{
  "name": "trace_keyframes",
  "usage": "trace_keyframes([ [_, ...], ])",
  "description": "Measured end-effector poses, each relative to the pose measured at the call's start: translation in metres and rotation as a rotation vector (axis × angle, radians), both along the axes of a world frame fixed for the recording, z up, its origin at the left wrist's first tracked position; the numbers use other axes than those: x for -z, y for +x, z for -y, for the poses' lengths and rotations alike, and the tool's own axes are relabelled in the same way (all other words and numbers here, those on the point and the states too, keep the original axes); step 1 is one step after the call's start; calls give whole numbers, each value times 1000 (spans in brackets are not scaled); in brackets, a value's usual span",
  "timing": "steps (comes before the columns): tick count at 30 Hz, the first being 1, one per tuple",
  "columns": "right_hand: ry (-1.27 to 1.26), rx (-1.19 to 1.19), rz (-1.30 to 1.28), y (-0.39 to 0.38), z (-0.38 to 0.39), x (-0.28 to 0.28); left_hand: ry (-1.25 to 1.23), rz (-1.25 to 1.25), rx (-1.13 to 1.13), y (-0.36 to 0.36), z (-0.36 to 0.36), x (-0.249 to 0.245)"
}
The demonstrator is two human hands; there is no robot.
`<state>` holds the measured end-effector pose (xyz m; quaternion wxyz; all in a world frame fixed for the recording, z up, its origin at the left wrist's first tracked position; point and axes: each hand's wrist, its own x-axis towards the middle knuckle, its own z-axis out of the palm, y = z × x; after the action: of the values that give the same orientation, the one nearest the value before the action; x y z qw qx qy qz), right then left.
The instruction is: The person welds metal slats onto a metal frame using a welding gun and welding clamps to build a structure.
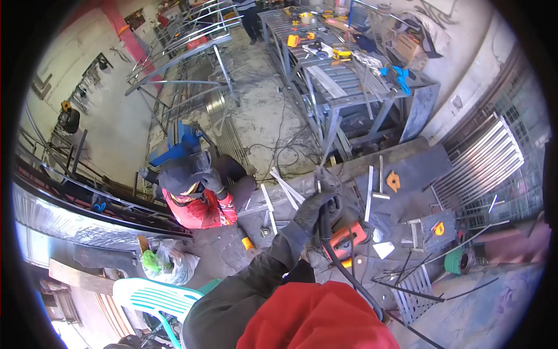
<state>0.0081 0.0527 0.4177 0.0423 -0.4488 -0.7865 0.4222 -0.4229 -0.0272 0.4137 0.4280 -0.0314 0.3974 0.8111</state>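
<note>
Low in the middle of the view, the left hand (pixel 314 210), in a dark glove at the end of a grey sleeve, reaches out over the workshop floor. Its grip is clenched around an electrode holder (pixel 321 183), whose thin rod points up and away from the glove. A black cable (pixel 340 264) hangs from the holder and runs back past the person's red garment. The right hand is out of view.

Just below the glove lies an orange power tool (pixel 347 237); whether the cable touches it cannot be told. Loose metal strips (pixel 285 187) lie on the floor to the left of the hand. On the dark steel plate (pixel 418 168) to the right sits an orange welding magnet (pixel 393 181).

A co-worker (pixel 197 200) in a red shirt and a dark welding mask crouches well to the left. Farther off stands a steel bench (pixel 343 87) strewn with tools, and a white plastic chair (pixel 152 296) stands at lower left.
</note>
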Motion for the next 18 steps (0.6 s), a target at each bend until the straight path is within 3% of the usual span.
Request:
trace_keyframes([
  [3,-65,86,-29,53,11,15,99,18,166,68,-19,-12],
  [7,-195,258,-9,145,48,35,71,-103,208,155,-28,-18],
  [10,-224,322,-12,196,57,12,50,-27,293,221,-14,-5],
  [12,-112,405,-179,240,75,31,52,-149,270,267,-5,-2],
  [14,-187,411,-70,268,81,14,-2,-47,269,308,7,4],
  [16,-213,432,-128,302,94,26,37,27,289,341,14,-1],
  [18,-153,386,-27,335,109,41,74,118,312,368,18,5],
])
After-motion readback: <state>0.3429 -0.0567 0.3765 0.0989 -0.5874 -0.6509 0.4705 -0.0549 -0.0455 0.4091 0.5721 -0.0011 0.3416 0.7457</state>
